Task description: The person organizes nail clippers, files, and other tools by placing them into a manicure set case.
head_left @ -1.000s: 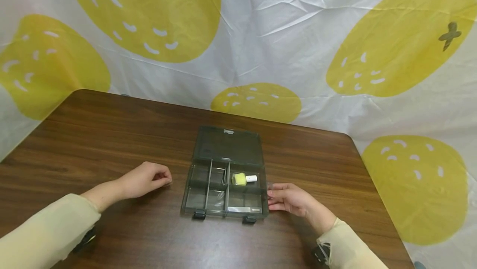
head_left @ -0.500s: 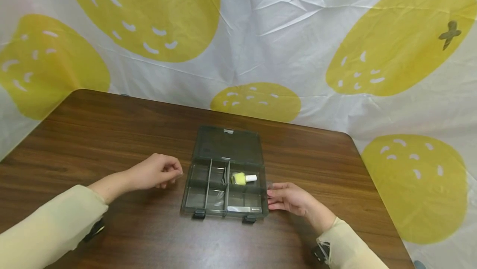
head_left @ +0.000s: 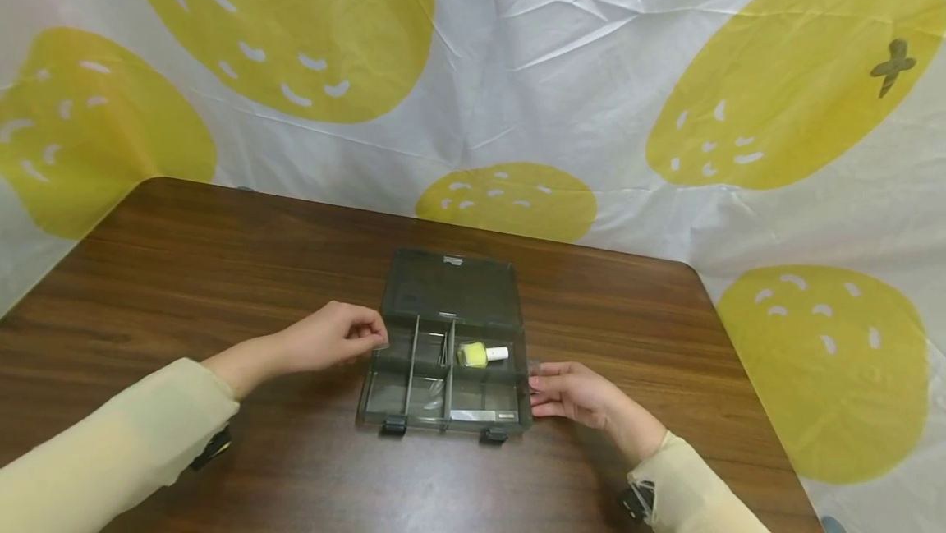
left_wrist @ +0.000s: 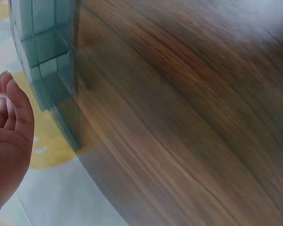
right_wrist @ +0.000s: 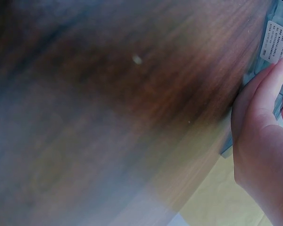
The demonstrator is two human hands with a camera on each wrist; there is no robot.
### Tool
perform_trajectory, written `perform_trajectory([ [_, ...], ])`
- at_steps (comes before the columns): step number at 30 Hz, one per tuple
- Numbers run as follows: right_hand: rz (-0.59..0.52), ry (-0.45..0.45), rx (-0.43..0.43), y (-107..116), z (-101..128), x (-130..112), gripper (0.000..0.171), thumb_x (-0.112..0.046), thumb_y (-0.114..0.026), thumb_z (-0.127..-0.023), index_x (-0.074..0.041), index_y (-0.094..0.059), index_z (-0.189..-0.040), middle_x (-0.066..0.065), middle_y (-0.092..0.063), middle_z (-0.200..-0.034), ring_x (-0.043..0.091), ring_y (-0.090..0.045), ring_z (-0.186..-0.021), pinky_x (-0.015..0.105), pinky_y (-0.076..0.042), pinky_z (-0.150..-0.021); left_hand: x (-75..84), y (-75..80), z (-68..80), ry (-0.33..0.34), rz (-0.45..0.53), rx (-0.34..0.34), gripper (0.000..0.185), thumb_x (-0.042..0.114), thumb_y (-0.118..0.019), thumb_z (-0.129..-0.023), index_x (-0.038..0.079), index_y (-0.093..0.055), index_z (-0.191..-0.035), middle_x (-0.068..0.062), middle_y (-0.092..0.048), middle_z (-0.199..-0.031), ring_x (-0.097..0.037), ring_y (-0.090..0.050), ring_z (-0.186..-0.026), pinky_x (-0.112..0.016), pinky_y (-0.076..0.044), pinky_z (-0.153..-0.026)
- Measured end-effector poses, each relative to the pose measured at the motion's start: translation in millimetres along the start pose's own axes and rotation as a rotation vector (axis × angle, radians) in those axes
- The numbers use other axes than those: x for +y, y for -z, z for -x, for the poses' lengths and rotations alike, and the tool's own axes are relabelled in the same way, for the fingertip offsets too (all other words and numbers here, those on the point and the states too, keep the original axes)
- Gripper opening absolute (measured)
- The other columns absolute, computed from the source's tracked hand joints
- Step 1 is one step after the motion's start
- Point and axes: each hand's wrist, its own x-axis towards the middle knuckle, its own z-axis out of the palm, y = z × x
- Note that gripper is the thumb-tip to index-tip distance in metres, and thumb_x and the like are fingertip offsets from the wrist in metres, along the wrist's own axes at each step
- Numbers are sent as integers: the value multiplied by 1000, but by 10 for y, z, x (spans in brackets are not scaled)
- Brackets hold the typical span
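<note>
My left hand [head_left: 340, 340] is at the left wall of a smoky clear compartment box [head_left: 392, 392]. Thumb and fingertips pinch together round what looks like a small clear thing, mostly hidden. In the left wrist view the left hand [left_wrist: 12, 127] appears at the edge beside the box [left_wrist: 49, 40]. My right hand [head_left: 569, 392] touches the box's right wall with its fingers extended. A finger lies over a white printed label [right_wrist: 278, 42] in the right wrist view. Inside the box, a yellow nail polish bottle [head_left: 475, 355] with a white cap lies on its side.
The box's lid [head_left: 453, 291] lies back, away from me. Thin metal pieces [head_left: 444, 348] stand in a middle compartment, and a flat silvery piece [head_left: 475, 415] lies front right. Two black latches [head_left: 394, 426] face me. Behind the brown table [head_left: 222, 270] hangs a patterned curtain [head_left: 502, 98].
My left hand has moved right, from the bare wood up to the box's left wall, fingers still pinched. My right hand and the box have stayed in place.
</note>
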Motion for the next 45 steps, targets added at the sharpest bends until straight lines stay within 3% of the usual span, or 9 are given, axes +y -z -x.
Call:
perform_trajectory([
  [6,1,0,-3,-2,0,2,10,-2,-48,-94,-4,-55,-101,-1,-64,-82,10,-63,-76,25,-55,-75,60,-70,-79,-59,-47,4,9,10,-59,-90,5,-66,-88,6,-57,-67,0,-46,-58,-19,-43,-56],
  [16,-2,-1,-4,4,-4,5,9,-2,-48,-94,-5,-54,-100,-1,-64,-81,10,-63,-76,25,-55,-74,187,-185,-194,-103,-56,-46,10,7,-57,-90,8,-67,-90,-3,-66,-77,1,-44,-59,-17,-42,-60],
  [23,4,0,-9,6,-5,7,10,-2,-47,-94,-3,-53,-102,-1,-64,-82,10,-63,-76,25,-55,-74,229,-237,-240,-144,-82,-52,5,9,-63,-86,12,-67,-84,6,-64,-75,3,-51,-67,-17,-46,-66],
  [37,5,6,-5,-1,5,5,11,-2,-48,-93,-2,-53,-103,-1,-65,-82,10,-64,-76,24,-55,-74,294,-340,-296,-175,-71,-112,4,13,-65,-85,14,-65,-81,9,-60,-70,3,-48,-63,-16,-45,-62],
  [45,2,10,-10,0,6,3,10,-1,-48,-94,-3,-54,-102,-1,-65,-82,10,-64,-76,24,-55,-74,286,-332,-297,-181,-56,-94,4,13,-64,-86,13,-66,-83,8,-61,-73,3,-49,-64,-17,-46,-63],
])
